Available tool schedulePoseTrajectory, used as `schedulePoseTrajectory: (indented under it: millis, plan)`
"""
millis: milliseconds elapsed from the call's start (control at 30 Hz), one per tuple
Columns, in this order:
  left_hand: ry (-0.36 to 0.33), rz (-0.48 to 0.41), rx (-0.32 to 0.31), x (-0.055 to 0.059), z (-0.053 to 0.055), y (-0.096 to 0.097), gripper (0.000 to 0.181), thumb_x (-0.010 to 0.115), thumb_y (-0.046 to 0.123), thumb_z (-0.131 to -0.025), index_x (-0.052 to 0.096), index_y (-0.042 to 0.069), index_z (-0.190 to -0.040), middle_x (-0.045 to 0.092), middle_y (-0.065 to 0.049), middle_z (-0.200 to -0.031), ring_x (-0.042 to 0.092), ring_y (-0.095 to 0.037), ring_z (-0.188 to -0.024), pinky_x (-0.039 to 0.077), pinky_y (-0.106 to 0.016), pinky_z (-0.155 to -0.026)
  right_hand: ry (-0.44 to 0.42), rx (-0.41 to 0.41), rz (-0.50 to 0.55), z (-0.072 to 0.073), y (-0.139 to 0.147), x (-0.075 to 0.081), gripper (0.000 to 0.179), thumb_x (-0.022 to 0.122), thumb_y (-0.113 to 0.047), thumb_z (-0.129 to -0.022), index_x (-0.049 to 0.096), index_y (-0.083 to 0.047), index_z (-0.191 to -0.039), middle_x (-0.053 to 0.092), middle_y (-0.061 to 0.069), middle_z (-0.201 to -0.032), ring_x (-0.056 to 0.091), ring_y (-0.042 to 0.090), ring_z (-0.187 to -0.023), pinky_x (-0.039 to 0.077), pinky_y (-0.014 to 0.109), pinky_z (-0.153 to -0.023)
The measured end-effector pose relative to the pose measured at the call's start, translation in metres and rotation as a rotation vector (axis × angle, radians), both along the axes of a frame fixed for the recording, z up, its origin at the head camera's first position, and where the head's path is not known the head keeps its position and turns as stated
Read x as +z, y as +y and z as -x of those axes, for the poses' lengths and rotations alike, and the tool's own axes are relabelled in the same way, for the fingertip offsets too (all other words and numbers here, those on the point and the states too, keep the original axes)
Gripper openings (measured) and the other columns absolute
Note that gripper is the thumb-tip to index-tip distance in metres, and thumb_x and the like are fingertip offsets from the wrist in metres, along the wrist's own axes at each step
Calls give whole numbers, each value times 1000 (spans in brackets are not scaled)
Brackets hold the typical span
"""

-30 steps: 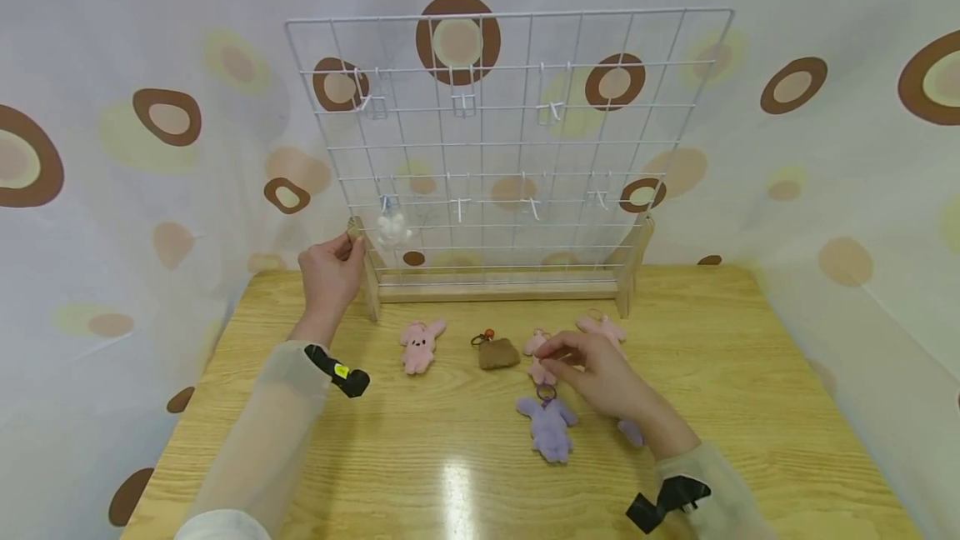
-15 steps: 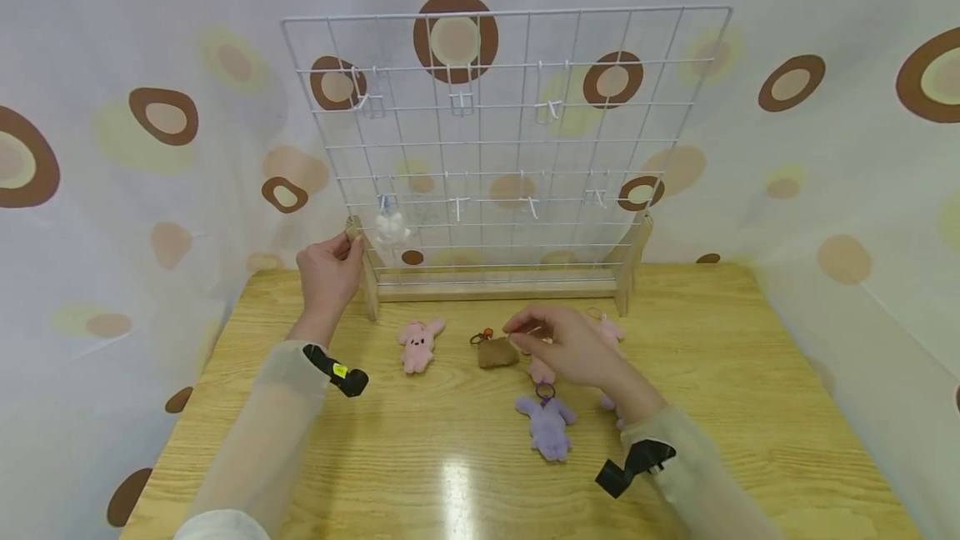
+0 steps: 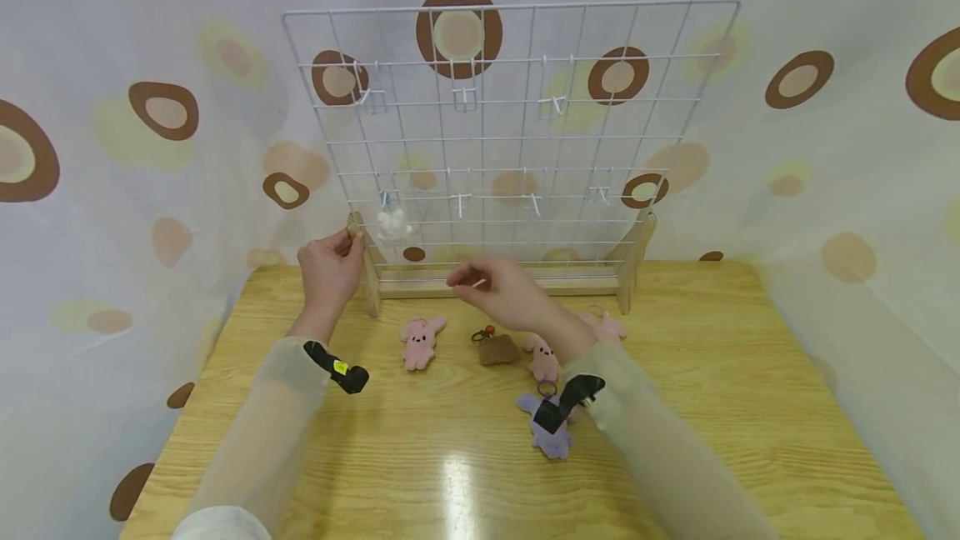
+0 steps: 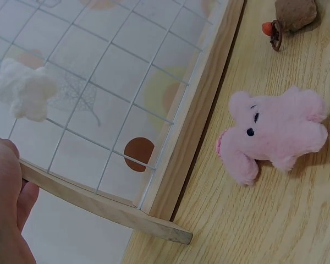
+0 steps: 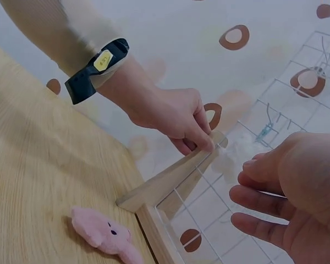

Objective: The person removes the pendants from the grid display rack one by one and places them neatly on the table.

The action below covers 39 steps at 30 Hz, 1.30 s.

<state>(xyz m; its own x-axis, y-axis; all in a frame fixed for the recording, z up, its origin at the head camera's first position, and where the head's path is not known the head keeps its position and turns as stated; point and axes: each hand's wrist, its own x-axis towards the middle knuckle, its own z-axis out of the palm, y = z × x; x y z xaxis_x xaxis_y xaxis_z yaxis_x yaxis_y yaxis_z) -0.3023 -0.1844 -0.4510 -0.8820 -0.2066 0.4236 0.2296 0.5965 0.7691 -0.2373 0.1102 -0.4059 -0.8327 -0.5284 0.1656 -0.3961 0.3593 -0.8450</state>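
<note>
My left hand grips the top of the left wooden upright of a display stand, thumb against the wood. A white wire grid rises from that stand. Near its lower left, a small white plush charm hangs by a blue loop from a hook. My right hand is in the air before the stand's bottom bar, fingers loosely bent and holding nothing. In the right wrist view its fingers overlap the grid close to the white charm. A pink plush charm lies face up below the left upright.
Along the table lie a brown plush charm with a red bead, two more pink plush charms, and a purple plush charm partly under my right wrist strap. Several bare white hooks stick out from the grid.
My right hand has moved left and up from over the pink and purple charms to in front of the stand. My left hand keeps its grip on the upright.
</note>
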Motion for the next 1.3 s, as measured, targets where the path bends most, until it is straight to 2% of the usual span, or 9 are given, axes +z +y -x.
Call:
schedulePoseTrajectory:
  millis: [233,433,567,767,967,1133,1300]
  plan:
    - [-11,-6,1,2,0,-1,25,73,19,-102,80,-2,-115,78,-20,-100,79,-28,-92,63,-44,-80,38,2,24,15,-36,16,16,66,-6,-104,72,-1,-119,73,10,-117,69,19,-106,58,31,-89]
    - [-26,-9,8,1,1,-2,26,73,19,-102,80,-1,-116,78,-19,-100,79,-28,-93,63,-44,-80,48,-23,58,28,-62,19,21,65,-4,-104,70,4,-123,72,16,-123,69,23,-109,57,30,-91]
    - [-21,-6,10,0,2,-2,25,73,19,-102,80,-2,-115,78,-20,-100,79,-30,-93,63,-45,-80,38,-75,78,33,-76,19,22,65,-4,-104,69,4,-125,71,16,-123,70,25,-109,58,30,-90]
    - [-6,-14,6,-2,2,-3,24,73,19,-102,81,-1,-113,78,-19,-99,78,-28,-93,63,-45,-80,28,-214,160,43,-98,21,25,64,-4,-104,68,3,-128,69,15,-128,68,27,-112,59,30,-86]
    - [-22,-22,-10,-3,-2,-2,23,72,18,-102,82,-1,-109,79,-17,-98,79,-25,-91,64,-42,-78,29,-332,217,51,-113,22,30,63,-1,-102,66,4,-132,67,17,-132,68,27,-112,60,29,-83]
    - [-7,-6,-1,-2,-1,-2,23,72,20,-103,83,0,-107,80,-15,-96,79,-22,-88,64,-39,-75,29,-371,235,57,-120,26,29,63,-2,-103,66,2,-132,68,13,-129,69,24,-108,59,29,-82]
    - [41,21,-3,-1,2,-2,22,73,18,-102,83,-1,-107,79,-16,-95,79,-25,-88,64,-44,-76,44,-408,271,64,-125,31,24,65,-4,-103,69,2,-126,72,13,-119,71,23,-99,59,28,-77]
